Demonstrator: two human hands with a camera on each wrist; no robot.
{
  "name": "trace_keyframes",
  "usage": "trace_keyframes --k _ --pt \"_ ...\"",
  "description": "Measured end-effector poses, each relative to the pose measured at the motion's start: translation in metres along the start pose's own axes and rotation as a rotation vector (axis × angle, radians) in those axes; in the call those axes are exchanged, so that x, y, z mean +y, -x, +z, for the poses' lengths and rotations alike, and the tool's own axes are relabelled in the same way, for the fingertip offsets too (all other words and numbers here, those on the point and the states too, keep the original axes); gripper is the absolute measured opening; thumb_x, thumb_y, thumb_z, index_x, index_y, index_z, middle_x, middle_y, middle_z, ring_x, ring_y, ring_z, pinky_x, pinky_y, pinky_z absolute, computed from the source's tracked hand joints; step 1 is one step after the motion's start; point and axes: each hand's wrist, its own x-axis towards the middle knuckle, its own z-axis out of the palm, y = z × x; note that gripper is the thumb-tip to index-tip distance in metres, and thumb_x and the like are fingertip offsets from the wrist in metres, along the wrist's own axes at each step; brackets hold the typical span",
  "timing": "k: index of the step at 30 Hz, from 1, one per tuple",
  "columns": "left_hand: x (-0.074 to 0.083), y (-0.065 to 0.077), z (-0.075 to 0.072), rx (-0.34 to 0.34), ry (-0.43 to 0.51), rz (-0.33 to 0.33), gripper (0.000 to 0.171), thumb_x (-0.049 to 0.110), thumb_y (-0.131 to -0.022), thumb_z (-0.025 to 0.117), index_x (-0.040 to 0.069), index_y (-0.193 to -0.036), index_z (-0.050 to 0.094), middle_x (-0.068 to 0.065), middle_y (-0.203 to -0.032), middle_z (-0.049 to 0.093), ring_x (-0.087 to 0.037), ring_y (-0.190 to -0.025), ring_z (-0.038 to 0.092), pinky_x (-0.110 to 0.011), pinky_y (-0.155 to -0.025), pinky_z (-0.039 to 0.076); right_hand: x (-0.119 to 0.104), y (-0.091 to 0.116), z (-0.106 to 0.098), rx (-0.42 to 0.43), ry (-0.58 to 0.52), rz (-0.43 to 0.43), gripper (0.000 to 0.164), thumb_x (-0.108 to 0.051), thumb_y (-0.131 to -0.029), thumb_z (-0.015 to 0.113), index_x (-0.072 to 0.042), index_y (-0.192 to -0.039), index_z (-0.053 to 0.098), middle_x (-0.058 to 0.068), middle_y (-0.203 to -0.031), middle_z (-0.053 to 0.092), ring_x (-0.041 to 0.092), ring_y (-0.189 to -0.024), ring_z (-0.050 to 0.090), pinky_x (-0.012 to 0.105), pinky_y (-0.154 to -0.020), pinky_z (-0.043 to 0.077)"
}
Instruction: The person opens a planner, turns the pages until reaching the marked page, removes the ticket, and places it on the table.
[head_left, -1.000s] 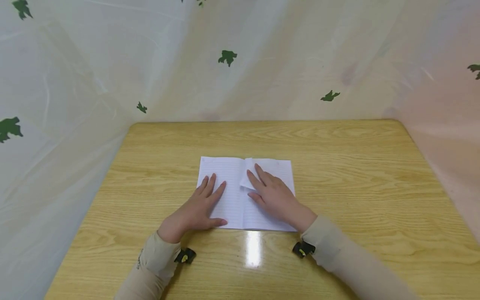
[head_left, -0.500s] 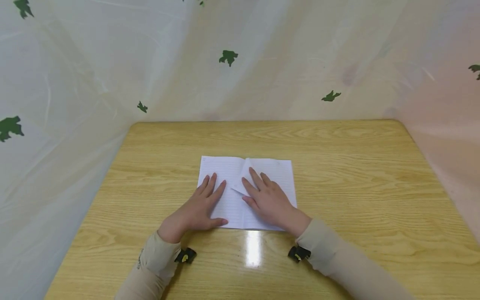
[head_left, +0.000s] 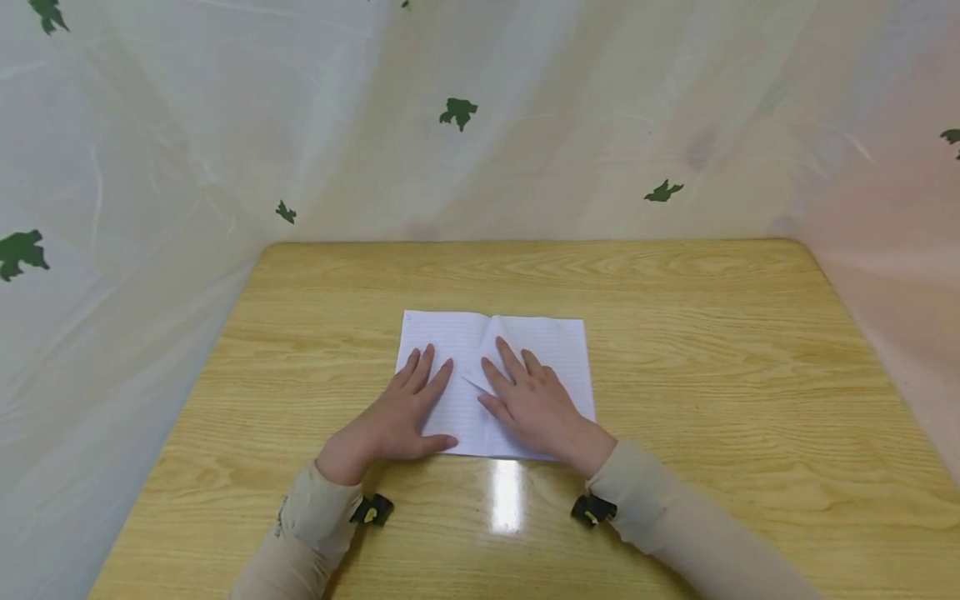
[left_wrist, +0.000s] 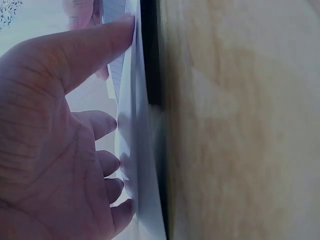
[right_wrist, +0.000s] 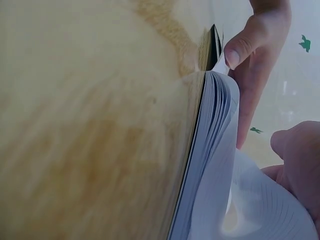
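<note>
While my right hand [head_left: 536,408] is lying over the right half of the white lined paper notebook [head_left: 457,333], its fingers are stretching out apart and resting on a slanting white lined leaf [head_left: 477,377], whose pointed corner is jutting toward the left page. My left hand [head_left: 397,417] is spreading its fingers and thumb wide on that left page. The notebook is lying open at the lower centre of the head frame, and in the right wrist view paper is curving up above its stacked page edges. Black wrist-worn devices [head_left: 372,510] are sitting by my beige cloth sleeves [head_left: 637,492] at the lower left and lower right. Beneath everything, a yellow-brown wood-grain table [head_left: 712,333] is stretching across the lower frame; a pale, translucent curtain with green leaf shapes [head_left: 562,150] is hanging behind it.
</note>
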Motion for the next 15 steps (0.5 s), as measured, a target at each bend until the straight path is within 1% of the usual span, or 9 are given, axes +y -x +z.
trace_keyframes --k 8,15 --pt "0.0024 -0.001 -0.0023 0.009 0.036 -0.022 0.098 0.063 -0.087 0.059 0.006 -0.156 0.019 -0.025 -0.16 0.0 -0.043 -0.146 0.0 -0.057 -0.114 0.017 -0.0035 -0.0011 -0.0014 -0.03 0.003 0.032 0.057 -0.046 -0.104 0.034 -0.012 -0.15 0.041 0.017 -0.16 0.019 0.049 -0.134 0.035 0.059 -0.098 0.039" --pt "0.0023 -0.0018 -0.0015 0.012 0.041 -0.025 0.098 0.063 -0.087 0.058 0.005 -0.155 0.019 -0.026 -0.159 0.001 -0.043 -0.146 0.001 -0.057 -0.114 0.016 -0.0067 0.0 -0.0008 -0.028 -0.005 0.031 0.055 -0.043 -0.104 0.035 -0.011 -0.148 0.043 0.017 -0.159 0.022 0.048 -0.133 0.036 0.058 -0.098 0.04"
